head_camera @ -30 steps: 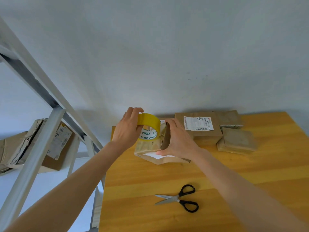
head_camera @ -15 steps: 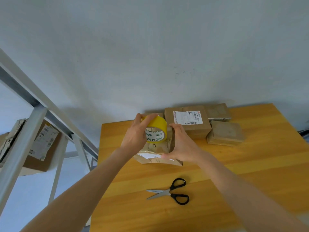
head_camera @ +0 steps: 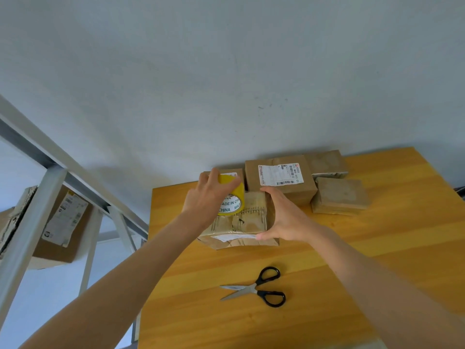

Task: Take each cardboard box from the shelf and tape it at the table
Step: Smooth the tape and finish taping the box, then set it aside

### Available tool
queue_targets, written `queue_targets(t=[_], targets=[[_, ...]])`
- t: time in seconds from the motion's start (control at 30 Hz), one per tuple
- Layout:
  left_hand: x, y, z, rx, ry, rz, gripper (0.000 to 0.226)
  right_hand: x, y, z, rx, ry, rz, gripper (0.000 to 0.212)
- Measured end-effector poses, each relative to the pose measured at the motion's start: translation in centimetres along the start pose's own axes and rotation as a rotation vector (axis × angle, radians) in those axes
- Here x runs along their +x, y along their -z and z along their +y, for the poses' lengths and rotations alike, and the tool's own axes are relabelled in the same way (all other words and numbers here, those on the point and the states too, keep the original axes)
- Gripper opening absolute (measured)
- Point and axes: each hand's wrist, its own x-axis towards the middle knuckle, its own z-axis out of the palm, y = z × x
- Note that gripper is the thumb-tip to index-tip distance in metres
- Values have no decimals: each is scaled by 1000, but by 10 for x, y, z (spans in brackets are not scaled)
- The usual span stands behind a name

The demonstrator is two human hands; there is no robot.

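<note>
Taping step: left hand (head_camera: 210, 197) grips tape (head_camera: 232, 199) over box (head_camera: 241, 224); right hand (head_camera: 284, 217), fingers straight, braces box side. Next likely: draw strip across seam, cut with scissors (head_camera: 254, 289).

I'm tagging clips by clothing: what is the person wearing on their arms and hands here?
Nothing that shows. The left forearm and right forearm are bare to the frame's edge, no sleeve in view. The left hand and right hand carry no glove, ring, watch or bracelet on the sides seen.
</note>
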Motion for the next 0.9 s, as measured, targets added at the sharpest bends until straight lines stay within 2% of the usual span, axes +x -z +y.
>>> queue_targets(t=[0.4,0.5,0.6,0.67,0.77,0.83,0.9], targets=[[8,-18,17,64,-3,-66,86,-7,-1,28,9,-41,-39,120],[10,-19,27,88,-23,-76,80,-12,-7,38,-139,-21,56,123],[11,-22,36,112,-43,-87,77,-23,-16,43,-348,90,191,121],[11,-25,41,133,-74,-81,76,-33,-22,46,-510,216,286,110],[13,-29,47,154,-90,-77,72,-50,-41,54,-664,436,374,73],[15,-30,49,160,-85,-78,72,-60,-60,63,-685,546,359,53],[18,-31,49,157,-86,-76,71,-66,-79,73,-693,575,282,38]])
